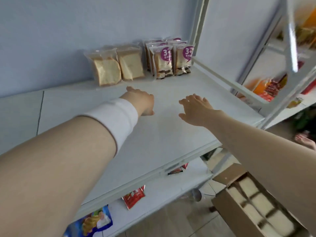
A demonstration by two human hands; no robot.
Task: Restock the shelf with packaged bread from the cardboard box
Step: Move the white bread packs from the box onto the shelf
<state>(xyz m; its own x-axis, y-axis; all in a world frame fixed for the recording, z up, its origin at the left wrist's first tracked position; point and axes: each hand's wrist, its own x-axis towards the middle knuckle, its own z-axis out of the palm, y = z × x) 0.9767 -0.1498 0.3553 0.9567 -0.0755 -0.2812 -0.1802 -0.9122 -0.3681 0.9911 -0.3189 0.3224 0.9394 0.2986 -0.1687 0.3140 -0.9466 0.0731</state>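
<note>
Light: bright, even, cool white. Shadows: faint, soft on shelf [162,134]. Blur: smeared frame post [291,40] upper right; cardboard box [222,205] lower right soft. Distortion: straight lines bowed toward edges.

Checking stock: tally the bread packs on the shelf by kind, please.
Plain toast packs: 2
Purple-label packs: 2 in front; more behind, too overlapped to count
Total: 4 clearly countable

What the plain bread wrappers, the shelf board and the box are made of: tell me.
Plain bread wrappers: clear glossy plastic film; the slices show through. Shelf board: smooth white, probably painted metal, possibly laminate. Box: matte brown cardboard with a folded flap.
</note>
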